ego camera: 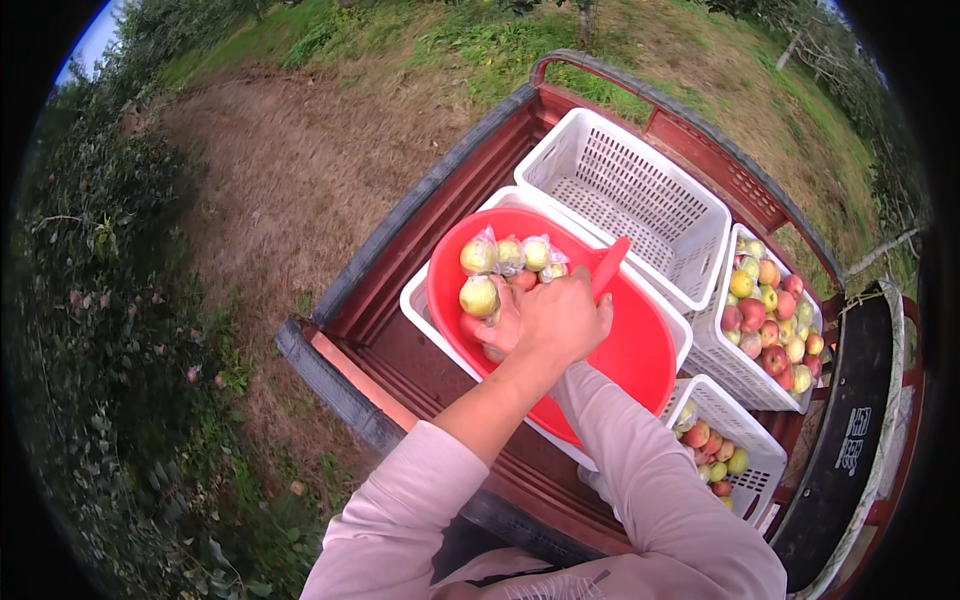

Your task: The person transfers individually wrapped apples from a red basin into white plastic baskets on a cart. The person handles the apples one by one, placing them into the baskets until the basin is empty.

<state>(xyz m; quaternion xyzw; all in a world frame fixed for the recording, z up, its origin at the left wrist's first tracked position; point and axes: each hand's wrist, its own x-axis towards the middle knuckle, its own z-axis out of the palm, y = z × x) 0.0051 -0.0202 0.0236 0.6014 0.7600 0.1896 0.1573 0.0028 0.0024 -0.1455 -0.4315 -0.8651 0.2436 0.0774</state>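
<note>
A red plastic basket with a raised handle [611, 264] rests in the mouth of a white crate [679, 330]. Several yellow-green apples [478, 296], some wrapped in clear film, lie at the basket's left end with a few redder ones. My forearms cross over the basket. My left hand [561, 315] is uppermost, fingers curled down beside the handle; whether it grips anything is hidden. Beneath it, my right hand [504, 324] reaches left among the apples, its fingers touching them. Most of its palm is covered by my left hand, so its hold is unclear.
A white slotted crate [622, 202] without fruit stands behind the basket. Two crates of apples, one fuller [772, 315] and one lower [712, 450], stand at right. All sit in a red cart bed with a padded rail [420, 199]. Leafy trees [112, 337] border the left.
</note>
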